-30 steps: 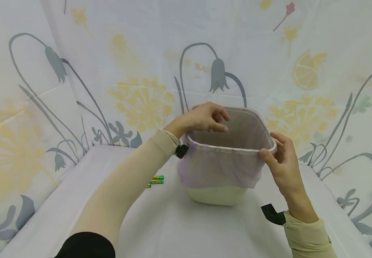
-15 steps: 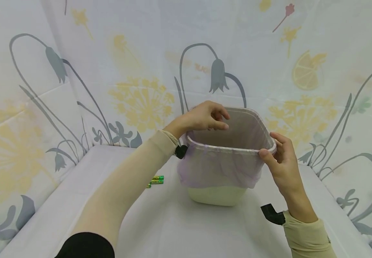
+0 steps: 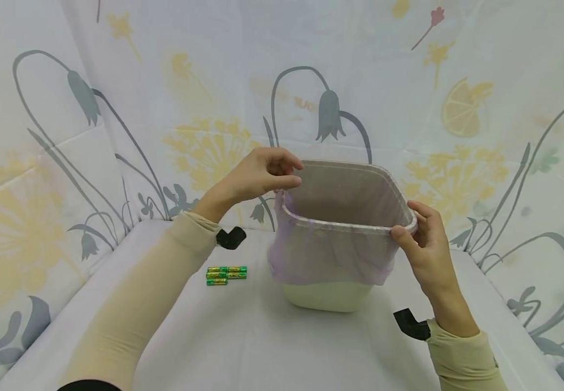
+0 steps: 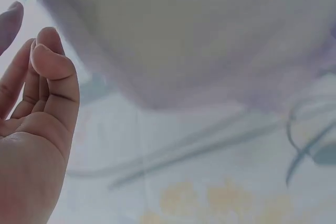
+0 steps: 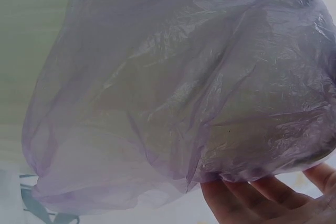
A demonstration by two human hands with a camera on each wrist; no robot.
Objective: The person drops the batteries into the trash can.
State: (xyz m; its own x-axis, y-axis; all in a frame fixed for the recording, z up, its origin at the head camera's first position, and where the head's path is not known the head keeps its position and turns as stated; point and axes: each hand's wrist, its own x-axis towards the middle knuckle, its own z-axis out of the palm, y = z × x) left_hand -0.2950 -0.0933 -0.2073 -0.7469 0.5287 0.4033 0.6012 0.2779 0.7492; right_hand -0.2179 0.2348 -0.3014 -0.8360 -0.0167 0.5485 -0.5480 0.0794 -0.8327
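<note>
Item 1, your left hand (image 3: 252, 176): raised at the 10 o'clock corner of the bin (image 3: 328, 296). Fingers loosely curled, thumb and fingertips drawn toward one another just beside the bag's gathered edge. Whether they pinch the plastic cannot be told; in the left wrist view the curled fingers (image 4: 50, 72) show nothing between them, with the bin blurred close by.

Item 2, your right hand (image 3: 425, 250): at the 3 o'clock corner of the bin. Thumb lies on the outside of the rim, fingers curl behind it, gripping rim and bag together. In the right wrist view the fingertips (image 5: 252, 192) sit under the bag's hanging fold.

Item 3, bin: pale yellow-green, upright, standing at the middle of the bench (image 3: 262, 347).

Item 4, bag (image 3: 330, 255): thin, translucent, purple. Lines the inside of the bin, folds over the rim and hangs down the outer wall, leaving the base bare.

Item 5, batteries (image 3: 226, 275): green and yellow, lying on the bench at 9 o'clock of the bin, apart from it.

Item 6, cloth (image 3: 164, 81): printed with flowers, behind and beside the bench.
</note>
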